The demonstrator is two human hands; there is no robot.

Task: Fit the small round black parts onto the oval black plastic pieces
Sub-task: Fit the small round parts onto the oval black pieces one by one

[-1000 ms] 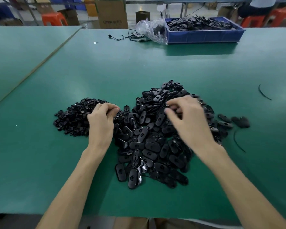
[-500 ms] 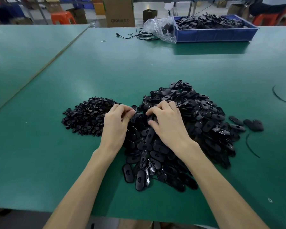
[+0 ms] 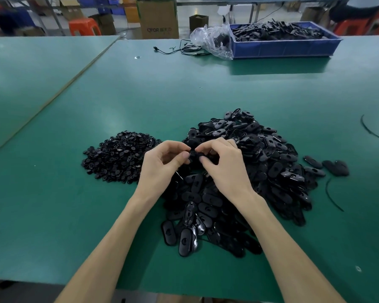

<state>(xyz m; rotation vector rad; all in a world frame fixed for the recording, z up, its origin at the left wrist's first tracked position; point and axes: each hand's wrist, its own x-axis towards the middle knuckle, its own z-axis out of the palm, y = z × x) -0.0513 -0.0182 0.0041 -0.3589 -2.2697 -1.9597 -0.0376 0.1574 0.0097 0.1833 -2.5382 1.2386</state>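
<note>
both hands pinching one black piece over the pile

the left hand [image 3: 162, 165] and the right hand [image 3: 222, 165] meet fingertip to fingertip above the near-centre of the green table [image 3: 140, 95]. between them sits a small black piece [image 3: 194, 153], gripped by thumb and forefinger of each hand. it is too dark and too covered by the fingers to tell whether it is an oval piece, a round part, or both together. the other fingers of both hands are curled in.

under and to the right of the hands lies the big heap of oval black plastic pieces [image 3: 260, 162], spreading toward the table's near edge, where several ovals [image 3: 185, 241] lie flat with a round hole showing. just left of that heap, touching it near the left hand, is the smaller heap of small round black parts [image 3: 120, 158].

a few loose ovals [image 3: 335, 168] sit apart at the right side of the big heap. two thin black strips lie on the table toward the right edge, one [image 3: 333, 195] near those ovals, one [image 3: 369, 127] further back.

along the far edge: a blue tray [image 3: 289, 48] full of black parts, a crumpled clear plastic bag [image 3: 212, 41] touching its left end, and a thin black cable [image 3: 179, 50] left of the bag. beyond the table, a cardboard box [image 3: 159, 18] and an orange stool [image 3: 83, 27] stand on the floor.
</note>
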